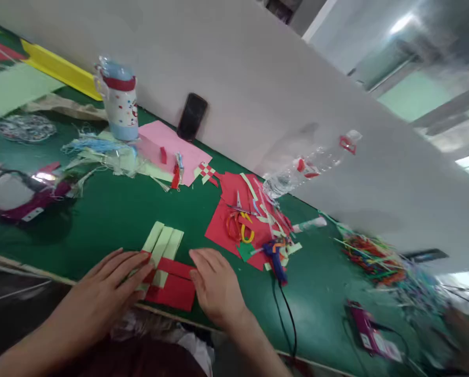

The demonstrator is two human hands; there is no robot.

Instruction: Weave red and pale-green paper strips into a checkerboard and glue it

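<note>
Red paper strips (174, 290) and pale green paper strips (164, 243) cross each other in a small weave at the table's near edge. My left hand (114, 277) lies over the weave's left end, its stretched fingers resting on the paper and hiding part of it. At the right end, my right hand (216, 285) touches the edge of the red strips, with its fingers straight out. The pale green strips stick out beyond the red ones on the far side.
Scissors (245, 233) lie on red paper sheets (219, 222), beside a blue glue gun (274, 259) with a trailing cord. Along the wall are a bottle with a strap (122, 104), a phone (192, 116) and a clear plastic bottle (289, 178). A blurred person's hand shows at far right.
</note>
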